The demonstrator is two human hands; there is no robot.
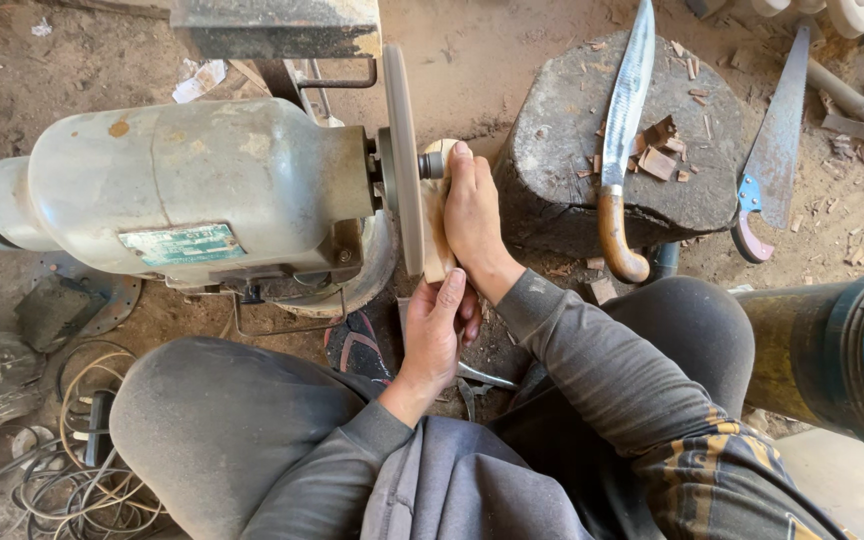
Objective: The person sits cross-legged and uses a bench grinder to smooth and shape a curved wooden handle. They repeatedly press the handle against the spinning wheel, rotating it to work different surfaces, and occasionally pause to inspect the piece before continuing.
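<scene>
Head view: both hands grip a wooden piece against the motor's disc, above a green rectangular label.

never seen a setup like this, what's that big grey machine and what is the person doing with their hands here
This single picture comes from a camera worn on the person's head, looking down at their lap and hands as they sit on a dirt floor.

The grey machine is an electric motor that turns a flat sanding disc mounted on its shaft. Both hands hold a pale piece of wood against the disc's face: the right hand grips its upper part, the left hand supports the bottom.

To the right, a stone block carries a long knife with a curved wooden handle, plus wood chips. A hand saw lies beyond it, and loose cables sit at lower left.
</scene>
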